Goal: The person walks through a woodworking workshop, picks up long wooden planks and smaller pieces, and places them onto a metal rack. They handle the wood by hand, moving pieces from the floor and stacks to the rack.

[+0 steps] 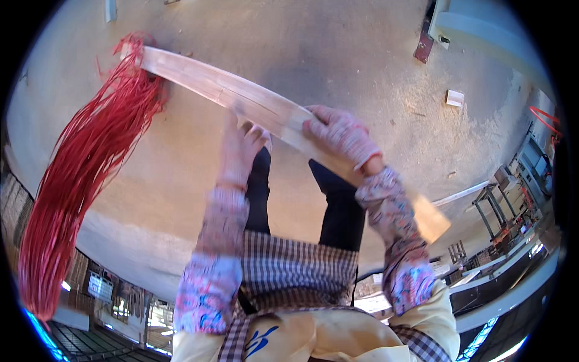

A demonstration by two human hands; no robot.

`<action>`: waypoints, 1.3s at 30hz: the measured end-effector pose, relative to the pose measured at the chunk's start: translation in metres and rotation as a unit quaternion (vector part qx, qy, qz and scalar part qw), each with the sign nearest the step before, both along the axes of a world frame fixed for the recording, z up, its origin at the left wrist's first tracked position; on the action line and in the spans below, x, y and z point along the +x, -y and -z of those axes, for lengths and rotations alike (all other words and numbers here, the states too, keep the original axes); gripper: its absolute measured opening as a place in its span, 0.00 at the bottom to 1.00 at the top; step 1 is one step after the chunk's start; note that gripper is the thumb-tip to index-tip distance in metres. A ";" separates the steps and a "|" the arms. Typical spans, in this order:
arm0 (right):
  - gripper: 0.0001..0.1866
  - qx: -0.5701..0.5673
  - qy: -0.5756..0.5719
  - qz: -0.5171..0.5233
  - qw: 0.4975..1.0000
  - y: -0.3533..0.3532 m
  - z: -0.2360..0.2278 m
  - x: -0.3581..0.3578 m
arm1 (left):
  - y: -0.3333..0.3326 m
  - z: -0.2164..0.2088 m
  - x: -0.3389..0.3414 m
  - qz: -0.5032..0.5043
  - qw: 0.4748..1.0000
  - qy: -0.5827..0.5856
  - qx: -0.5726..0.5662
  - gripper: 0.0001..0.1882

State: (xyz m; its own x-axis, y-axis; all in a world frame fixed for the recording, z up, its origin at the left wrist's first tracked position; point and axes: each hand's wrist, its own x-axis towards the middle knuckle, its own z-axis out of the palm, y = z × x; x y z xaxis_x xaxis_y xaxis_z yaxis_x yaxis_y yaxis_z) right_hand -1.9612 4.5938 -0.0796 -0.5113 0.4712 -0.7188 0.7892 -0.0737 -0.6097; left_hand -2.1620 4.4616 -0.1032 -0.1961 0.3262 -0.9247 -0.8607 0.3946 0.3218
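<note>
A long, pale wooden board (223, 90) slants across in front of me, from the far left down to the near right. My right hand (342, 136), in a pinkish knitted glove, is closed round its middle. Just below the board's near edge is my left hand (240, 148), gloved too and blurred, with thumb and fingers apart. Its fingertips come up to the edge; whether they touch cannot be told. At the board's far left end hangs a thick bundle of thin red strands (90, 157); how it is held up is hidden. The board's near right end (431, 220) passes behind my right forearm.
Below lies a concrete floor (374, 48) with a small pale block (455, 98) and scattered bits. A pale machine or bench part (482, 30) stands at the far right. Metal frames (494, 211) and stacked items line the right side. My checked apron (295, 265) is at the near middle.
</note>
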 end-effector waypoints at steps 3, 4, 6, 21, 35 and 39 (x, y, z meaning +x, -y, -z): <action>0.19 -0.066 0.093 0.016 0.993 0.039 -0.094 0.001 | -0.002 0.011 0.004 -0.053 0.993 -0.064 -0.087 0.38; 0.20 -0.124 0.144 0.028 0.981 0.050 -0.128 0.004 | 0.008 0.010 0.008 -0.034 0.980 -0.128 -0.147 0.38; 0.23 -0.154 0.201 0.041 0.967 0.084 -0.187 0.046 | 0.012 -0.015 0.011 -0.008 0.959 -0.186 -0.215 0.37; 0.35 -0.054 0.394 -0.099 0.912 0.186 -0.223 0.108 | 0.029 -0.018 0.032 -0.007 0.935 -0.280 -0.217 0.32; 0.21 0.041 0.245 0.114 0.962 0.270 -0.406 0.145 | 0.080 -0.064 -0.014 -0.010 0.989 0.145 0.029 0.28; 0.21 0.175 0.338 0.121 0.917 0.270 -0.527 0.125 | 0.080 -0.089 0.032 -0.017 0.957 0.284 0.048 0.25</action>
State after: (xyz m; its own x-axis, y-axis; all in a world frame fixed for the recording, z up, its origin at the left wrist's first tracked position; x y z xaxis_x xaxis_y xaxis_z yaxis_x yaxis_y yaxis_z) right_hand -1.8365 4.3236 0.4475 0.1449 0.7748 -0.6154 0.9819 -0.1893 -0.0072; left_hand -2.1304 4.3813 -0.0144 0.3174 0.4169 -0.8517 -0.9195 0.3549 -0.1690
